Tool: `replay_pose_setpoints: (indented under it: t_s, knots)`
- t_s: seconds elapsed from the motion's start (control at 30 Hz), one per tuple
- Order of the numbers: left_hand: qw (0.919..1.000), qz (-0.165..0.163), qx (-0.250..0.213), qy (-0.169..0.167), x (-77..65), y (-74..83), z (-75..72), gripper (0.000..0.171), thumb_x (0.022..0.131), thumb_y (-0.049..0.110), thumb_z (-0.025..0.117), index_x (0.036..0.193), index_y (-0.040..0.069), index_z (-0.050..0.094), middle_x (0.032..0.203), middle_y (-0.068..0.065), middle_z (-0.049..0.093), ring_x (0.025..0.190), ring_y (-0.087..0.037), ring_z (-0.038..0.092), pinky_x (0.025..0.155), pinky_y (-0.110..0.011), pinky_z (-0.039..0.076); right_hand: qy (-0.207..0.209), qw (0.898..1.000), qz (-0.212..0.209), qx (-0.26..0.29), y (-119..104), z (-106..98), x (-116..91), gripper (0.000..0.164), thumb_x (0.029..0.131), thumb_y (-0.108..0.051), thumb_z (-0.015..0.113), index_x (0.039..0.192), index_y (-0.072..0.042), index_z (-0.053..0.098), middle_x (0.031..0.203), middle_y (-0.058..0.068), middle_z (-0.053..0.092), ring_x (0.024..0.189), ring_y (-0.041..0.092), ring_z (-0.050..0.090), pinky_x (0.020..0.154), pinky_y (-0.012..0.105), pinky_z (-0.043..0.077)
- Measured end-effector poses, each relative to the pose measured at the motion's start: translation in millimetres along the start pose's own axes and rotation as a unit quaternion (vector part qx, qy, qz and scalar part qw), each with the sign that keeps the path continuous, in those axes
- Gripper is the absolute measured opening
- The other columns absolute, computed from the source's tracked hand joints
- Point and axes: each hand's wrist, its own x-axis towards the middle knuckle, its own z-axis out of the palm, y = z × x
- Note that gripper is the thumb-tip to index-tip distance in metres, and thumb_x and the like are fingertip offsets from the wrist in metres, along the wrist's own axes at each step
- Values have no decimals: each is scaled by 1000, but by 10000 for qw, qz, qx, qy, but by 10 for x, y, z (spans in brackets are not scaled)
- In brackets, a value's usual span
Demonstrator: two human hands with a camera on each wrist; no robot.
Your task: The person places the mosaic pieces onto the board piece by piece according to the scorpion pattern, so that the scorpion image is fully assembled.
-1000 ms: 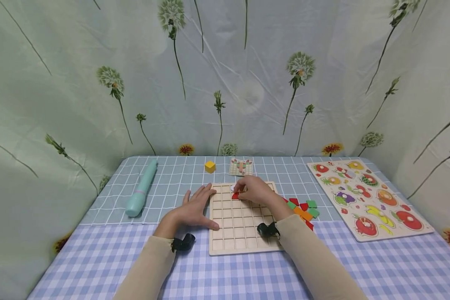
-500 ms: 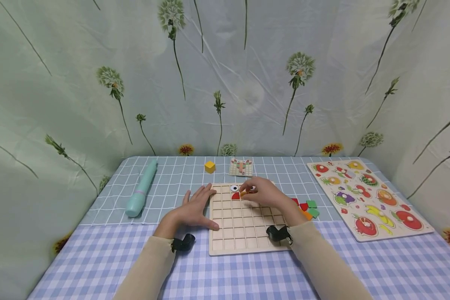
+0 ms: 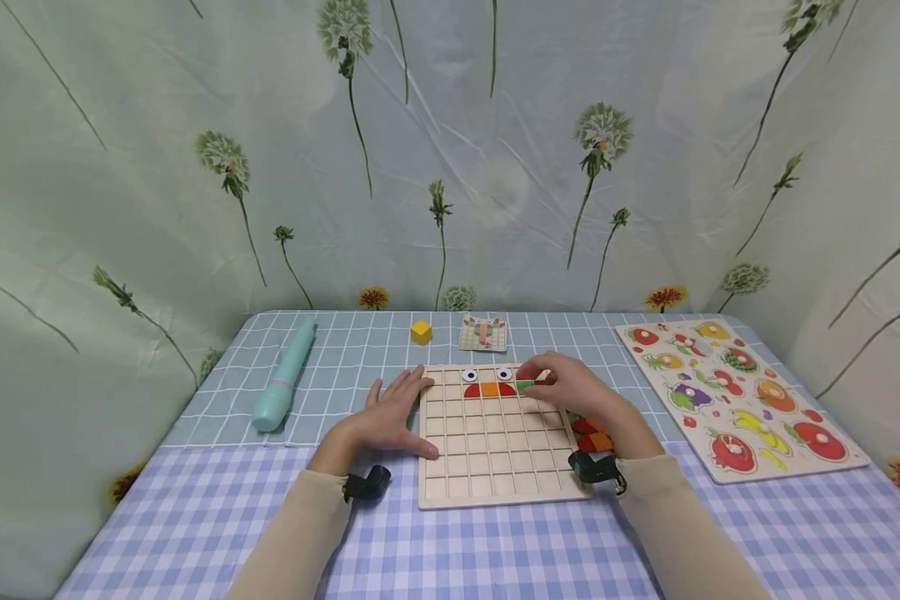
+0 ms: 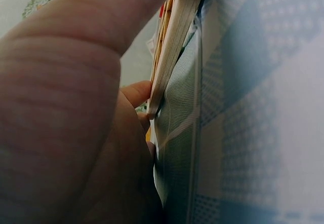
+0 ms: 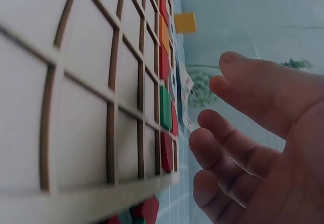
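My left hand [image 3: 385, 423] lies spread at the left edge of a wooden grid board [image 3: 468, 462], thumb and fingertips touching its rim. Above the board's far right part is my right hand [image 3: 572, 393], close to a green square tile [image 3: 525, 387] that sits in a cell. In the right wrist view its loosely bent fingers [image 5: 205, 143] stand apart from the tiles and hold nothing. An orange square [image 3: 491, 389] lies between two red curved pieces, left [image 3: 472, 390] and right [image 3: 506, 389]. Two eye tiles, left [image 3: 470, 376] and right [image 3: 503, 374], sit in the row behind.
Several loose red and orange tiles [image 3: 594, 437] lie right of the board, partly under my right arm. Behind it are a pattern card [image 3: 483, 333] and a yellow cube [image 3: 421, 332]. A fruit puzzle board [image 3: 742, 392] lies right, a turquoise bottle-shaped object [image 3: 281, 383] left.
My right hand has moved right, from the left red piece, past the orange tile it was pinching, to the green tile. The orange tile now lies in the board. My left hand has stayed put.
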Motion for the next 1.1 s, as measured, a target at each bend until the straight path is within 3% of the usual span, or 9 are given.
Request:
replay_pose_setpoints:
  t_s: [0.27, 0.67, 1.1]
  knots:
    - [10000, -18, 0, -12, 0, -4, 12, 116, 67, 61, 85, 158, 18, 26, 171, -6, 4, 158, -32, 2, 120, -68, -5, 25, 9995, 327, -43, 137, -111, -106, 28, 94, -18, 70, 120, -12, 68, 117, 13, 63, 91, 23, 57, 73, 28, 50]
    - [10000, 31, -18, 0, -4, -10, 5, 116, 67, 60, 85, 158, 17, 26, 171, -7, 4, 158, -33, 2, 120, -69, -6, -114, 9970, 757, 122, 343, -340, -262, 35, 93, -19, 69, 127, -13, 65, 125, 17, 60, 101, 27, 57, 75, 31, 56]
    - [9999, 71, -87, 20, 4, -46, 22, 118, 67, 62, 84, 158, 16, 26, 171, -9, 3, 158, -34, 2, 120, -67, -8, -532, 9962, 685, -14, 506, -392, -311, 29, 90, -17, 73, 118, -10, 69, 114, 14, 66, 96, 23, 59, 81, 35, 57]
